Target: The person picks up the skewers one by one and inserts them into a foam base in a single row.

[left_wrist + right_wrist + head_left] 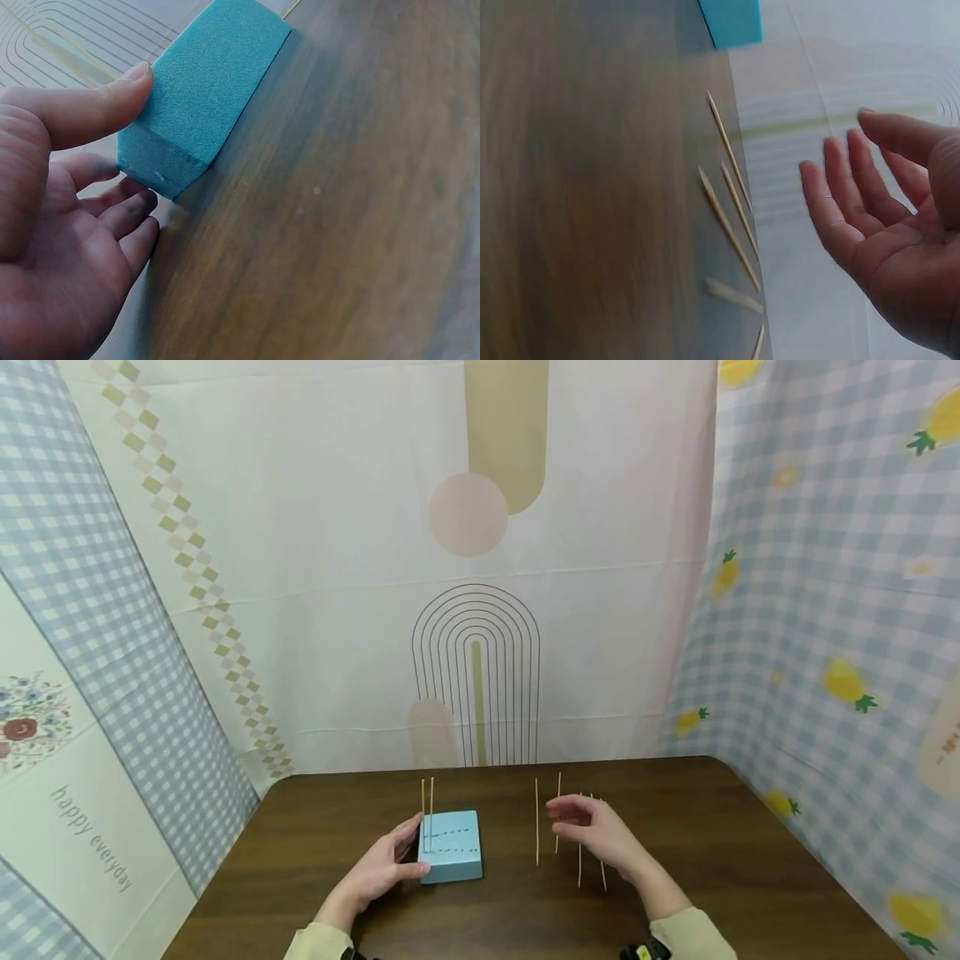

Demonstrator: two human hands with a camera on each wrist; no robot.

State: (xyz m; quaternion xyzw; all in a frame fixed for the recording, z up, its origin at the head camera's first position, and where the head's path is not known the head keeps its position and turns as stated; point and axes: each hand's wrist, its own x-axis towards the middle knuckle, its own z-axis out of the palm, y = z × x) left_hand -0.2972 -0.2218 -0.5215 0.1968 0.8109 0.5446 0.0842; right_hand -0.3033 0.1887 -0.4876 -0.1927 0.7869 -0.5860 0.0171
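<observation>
A light-blue foam block [456, 838] with rows of small dark marks on its top lies on the table. A few thin wooden skewers [432, 806] stand upright in its left part. My left hand [381, 865] grips the block's left side, with the thumb [112, 105] at its near corner. To the right, my right hand [597, 832] hovers over several loose skewers [537, 827], its fingers apart and relaxed, holding nothing. Pointed ends of the loose skewers [731, 225] show in the right wrist view. The hand partly covers some of them in the head view.
The dark wooden table [300, 852] has rounded far corners. Behind it hangs a white patterned cloth [337, 568]. Blue checked cloths with pineapples [817, 568] and flowers close off the sides.
</observation>
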